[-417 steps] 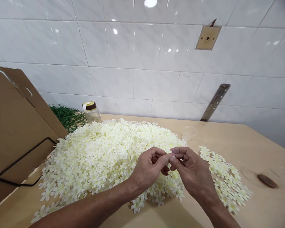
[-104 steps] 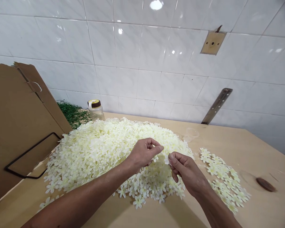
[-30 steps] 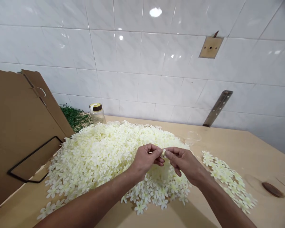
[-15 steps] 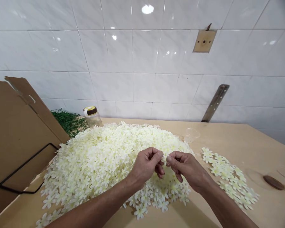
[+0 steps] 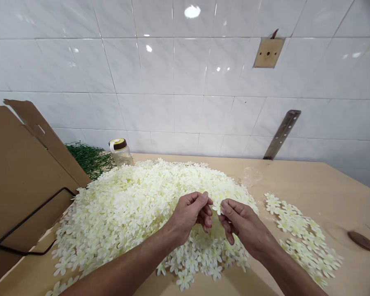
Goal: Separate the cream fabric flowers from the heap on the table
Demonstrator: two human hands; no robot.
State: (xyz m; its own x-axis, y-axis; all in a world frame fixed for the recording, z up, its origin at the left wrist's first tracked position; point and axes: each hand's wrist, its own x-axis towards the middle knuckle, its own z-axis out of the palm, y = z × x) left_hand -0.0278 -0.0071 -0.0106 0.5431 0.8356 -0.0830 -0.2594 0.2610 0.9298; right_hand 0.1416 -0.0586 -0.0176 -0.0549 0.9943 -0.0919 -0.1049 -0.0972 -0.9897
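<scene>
A large heap of pale cream-white artificial flower heads (image 5: pixel 135 197) covers the middle of the table, and both my hands are above its front right part. Between thumb and index finger, my right hand (image 5: pixel 245 226) pinches one white flower (image 5: pixel 217 206), whose petals stick out to the left. My left hand (image 5: pixel 189 216) is just left of that flower, apart from it, thumb pressed to the index finger. Whatever the left fingertips hold, if anything, is hidden. Beyond my right forearm lies a spread of flowers (image 5: pixel 299 224), laid flat close together.
At left stands a cardboard box (image 5: pixel 24 164) beside a bent black wire frame (image 5: pixel 27 220). Green artificial foliage (image 5: pixel 88 158) and a bottle (image 5: pixel 121 152) are behind the heap. Clear plastic dishes (image 5: pixel 252 176) and a brown oval object (image 5: pixel 362 240) lie right. A tiled wall bounds the back.
My hands have moved slightly apart, the right one a little to the right with the flower, which shows more now. The view has shifted slightly.
</scene>
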